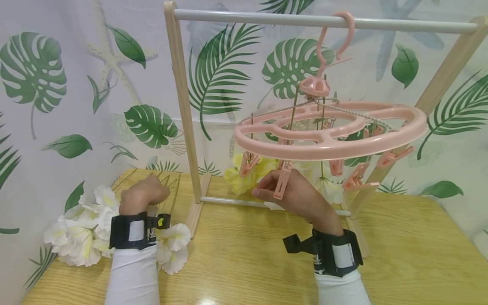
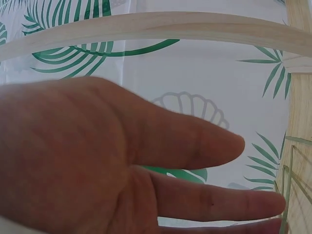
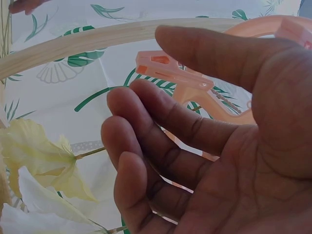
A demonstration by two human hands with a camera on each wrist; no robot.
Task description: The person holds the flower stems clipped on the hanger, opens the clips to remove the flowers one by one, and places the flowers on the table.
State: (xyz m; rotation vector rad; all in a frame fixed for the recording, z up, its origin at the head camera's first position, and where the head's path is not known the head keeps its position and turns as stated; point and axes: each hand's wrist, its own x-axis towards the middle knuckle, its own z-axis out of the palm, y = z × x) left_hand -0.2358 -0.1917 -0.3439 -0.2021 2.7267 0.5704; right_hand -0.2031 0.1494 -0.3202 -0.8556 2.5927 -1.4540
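A round pink clip hanger (image 1: 331,150) hangs by its hook from the rack's top bar, with several clothespins around its ring. My right hand (image 1: 301,195) is beside a front clothespin (image 1: 283,182), which overlaps it in the head view. Its fingers are loosely bent in the right wrist view, thumb apart and nothing between them. Yellow flowers (image 3: 36,151) hang head down beyond this hand. My left hand (image 1: 141,195) is over the thin stems (image 1: 173,192) of white artificial flowers (image 1: 85,228) on the table. In the left wrist view, its straight fingers reach the stems, thumb apart.
A wooden rack (image 1: 181,101) with a metal top bar (image 1: 248,17) and a low crossbar (image 1: 228,201) stands on the wooden table (image 1: 236,262). More white petals (image 1: 175,248) lie right of my left wrist. Behind everything hangs a leaf-patterned cloth (image 1: 95,84).
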